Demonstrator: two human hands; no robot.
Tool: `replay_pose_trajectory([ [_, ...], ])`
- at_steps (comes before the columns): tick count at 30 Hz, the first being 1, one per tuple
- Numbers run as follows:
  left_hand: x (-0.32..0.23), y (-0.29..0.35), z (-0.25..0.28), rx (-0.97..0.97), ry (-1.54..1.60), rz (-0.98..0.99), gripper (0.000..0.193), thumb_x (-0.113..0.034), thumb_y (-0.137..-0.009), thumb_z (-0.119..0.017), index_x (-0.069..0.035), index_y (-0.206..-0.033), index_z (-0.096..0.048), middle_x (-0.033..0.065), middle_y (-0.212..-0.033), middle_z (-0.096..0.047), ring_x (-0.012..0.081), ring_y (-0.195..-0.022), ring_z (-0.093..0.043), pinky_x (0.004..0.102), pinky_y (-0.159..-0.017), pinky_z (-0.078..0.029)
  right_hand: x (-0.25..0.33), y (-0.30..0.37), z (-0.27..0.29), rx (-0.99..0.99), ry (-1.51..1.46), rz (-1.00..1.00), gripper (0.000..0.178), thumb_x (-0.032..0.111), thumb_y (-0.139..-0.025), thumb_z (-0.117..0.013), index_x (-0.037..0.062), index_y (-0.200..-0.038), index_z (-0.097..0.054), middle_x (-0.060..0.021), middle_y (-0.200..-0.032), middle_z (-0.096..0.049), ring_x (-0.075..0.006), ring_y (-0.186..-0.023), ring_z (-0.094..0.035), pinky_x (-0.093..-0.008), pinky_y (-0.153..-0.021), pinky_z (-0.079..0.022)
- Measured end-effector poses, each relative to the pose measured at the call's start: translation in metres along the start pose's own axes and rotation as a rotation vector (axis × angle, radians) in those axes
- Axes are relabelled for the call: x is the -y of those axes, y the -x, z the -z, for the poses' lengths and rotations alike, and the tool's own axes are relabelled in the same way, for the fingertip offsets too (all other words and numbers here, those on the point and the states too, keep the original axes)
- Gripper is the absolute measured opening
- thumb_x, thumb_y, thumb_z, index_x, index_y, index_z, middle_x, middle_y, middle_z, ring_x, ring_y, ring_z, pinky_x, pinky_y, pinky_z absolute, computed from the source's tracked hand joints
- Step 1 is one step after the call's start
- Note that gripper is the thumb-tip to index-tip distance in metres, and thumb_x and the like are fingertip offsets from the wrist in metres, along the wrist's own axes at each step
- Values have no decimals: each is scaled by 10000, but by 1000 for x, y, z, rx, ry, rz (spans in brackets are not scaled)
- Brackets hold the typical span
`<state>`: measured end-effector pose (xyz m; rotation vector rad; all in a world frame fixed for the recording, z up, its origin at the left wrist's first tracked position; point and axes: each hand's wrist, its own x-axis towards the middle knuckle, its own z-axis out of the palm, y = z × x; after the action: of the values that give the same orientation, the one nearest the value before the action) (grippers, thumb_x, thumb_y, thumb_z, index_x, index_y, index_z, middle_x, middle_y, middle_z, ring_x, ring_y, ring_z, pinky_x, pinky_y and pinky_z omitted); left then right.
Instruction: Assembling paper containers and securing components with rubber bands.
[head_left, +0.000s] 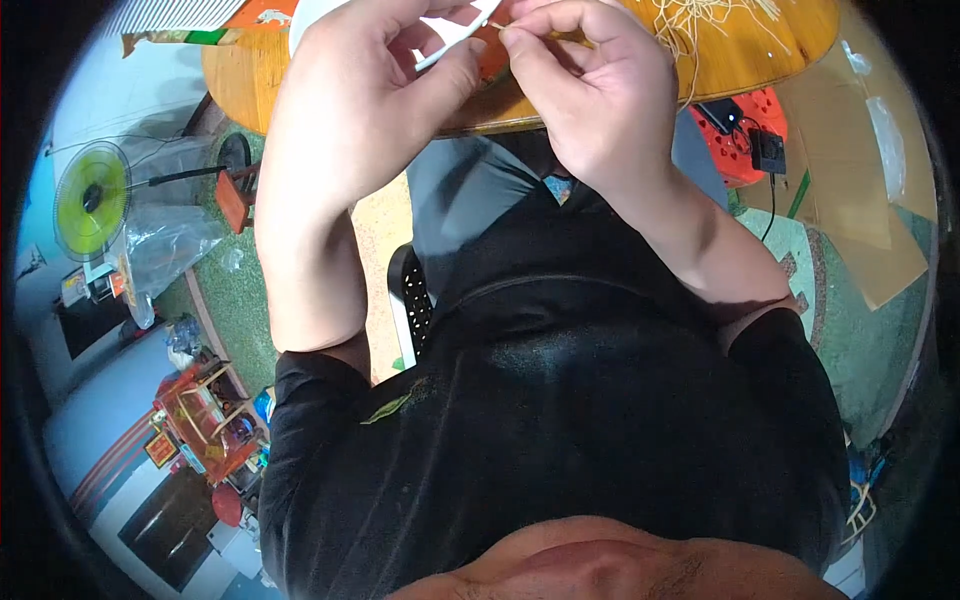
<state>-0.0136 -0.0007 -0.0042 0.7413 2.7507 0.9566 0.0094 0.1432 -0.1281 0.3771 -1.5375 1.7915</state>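
Note:
At the top of the view, my left hand (385, 100) is closed around a thin white piece with a curved edge (458, 38); much of it is hidden by the fingers and the upper rim. Close beside it, my right hand (615, 95) pinches a fine straw-coloured strand (498, 27) between thumb and forefinger. The strand reaches toward the edge of the white piece, but whether it passes through cannot be made out. Beyond my right hand lies a loose tangle of similar pale strands (705, 15) on the wooden table (790, 45).
Right of the table, a red stool (745, 160) bears a dark phone (720, 115) and a black adapter with a cable (768, 150). Flattened cardboard (850, 200) lies farther right. A fan with green blades (92, 198) stands at the left, near clear plastic bags (170, 240).

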Motion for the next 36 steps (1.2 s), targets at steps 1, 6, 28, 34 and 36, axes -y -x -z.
replay_pose_trajectory([
  [1,-1,0,1,0,-2,3,300,-2,-879,-733,43,-1171,-683,84,-920,-702,122,-789,-651,279,-673,-528,-9,-2,-4,-21,-107,305,94,-88,-901,-678,-56,-926,-593,-135,-1048,-620,-120,-870,-656,-231,-767,-521],
  [6,4,1,4,115,378,59,223,12,-1022,-544,79,-1209,-644,84,-936,-705,139,-870,-681,283,-798,-558,-13,2,-4,21,-245,228,105,-116,-908,-662,-67,-946,-576,-134,-1047,-609,-131,-869,-671,-243,-764,-541],
  [28,12,-33,14,346,273,44,96,-32,-976,-668,60,-977,-699,76,-861,-725,103,-787,-654,266,-701,-535,43,-5,-4,-2,358,-136,138,-54,-835,-752,-26,-893,-630,-148,-847,-644,-258,-765,-681,-333,-679,-525],
  [34,-7,-16,17,98,19,48,88,-35,-990,-650,49,-970,-663,48,-832,-695,106,-787,-659,260,-703,-528,12,14,2,140,79,-454,80,27,-932,-712,-37,-969,-681,-94,-842,-736,-95,-733,-705,-244,-658,-563],
  [36,-8,-11,17,45,46,35,44,-2,-987,-648,38,-1000,-661,42,-867,-701,105,-812,-662,246,-731,-526,16,12,6,160,62,-463,76,21,-940,-703,-40,-976,-678,-87,-848,-736,-93,-751,-706,-250,-664,-567],
])
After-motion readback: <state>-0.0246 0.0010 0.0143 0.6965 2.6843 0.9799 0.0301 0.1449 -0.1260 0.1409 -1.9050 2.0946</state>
